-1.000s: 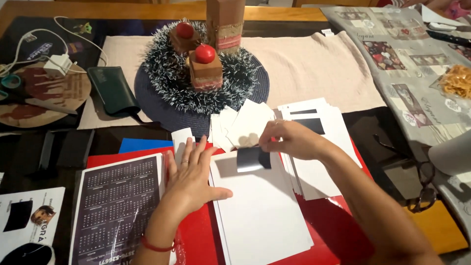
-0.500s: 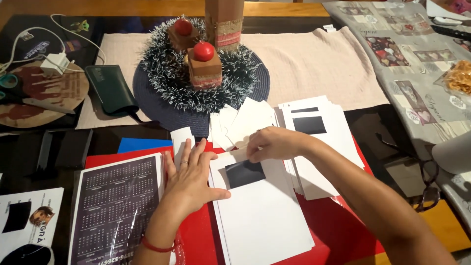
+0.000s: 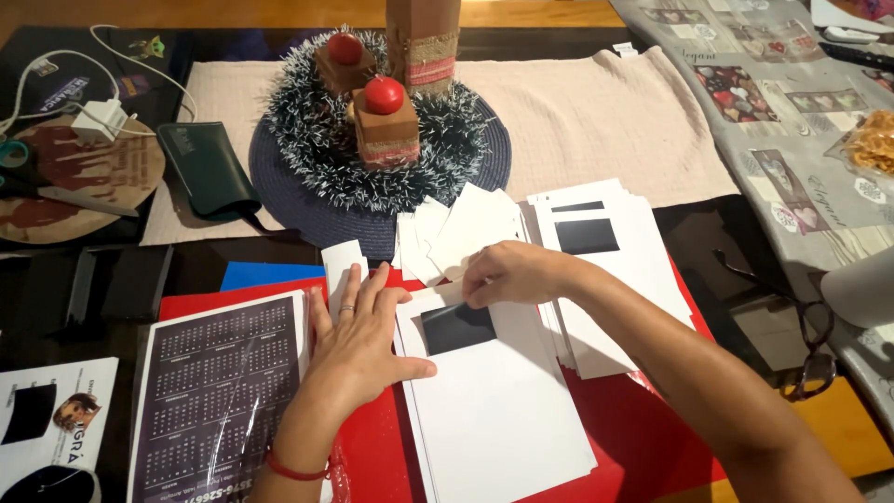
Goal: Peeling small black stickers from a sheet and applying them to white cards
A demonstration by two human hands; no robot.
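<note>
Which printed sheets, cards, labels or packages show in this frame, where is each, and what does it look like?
Calendar sheet: left of the left hand, dark rectangle with a white grid, in clear film.
White card: under both hands, with a black rectangle at the right hand.
Card stack: right of centre, white with black patches.
Flyer: bottom left corner, white with dark pictures.
Snack bag: right edge, clear, with orange contents.

Tinsel wreath [image 3: 317, 149] blocks the far side; card stack [image 3: 615, 270] crowds right; bare white sheet [image 3: 503, 419] near edge lies open.
</note>
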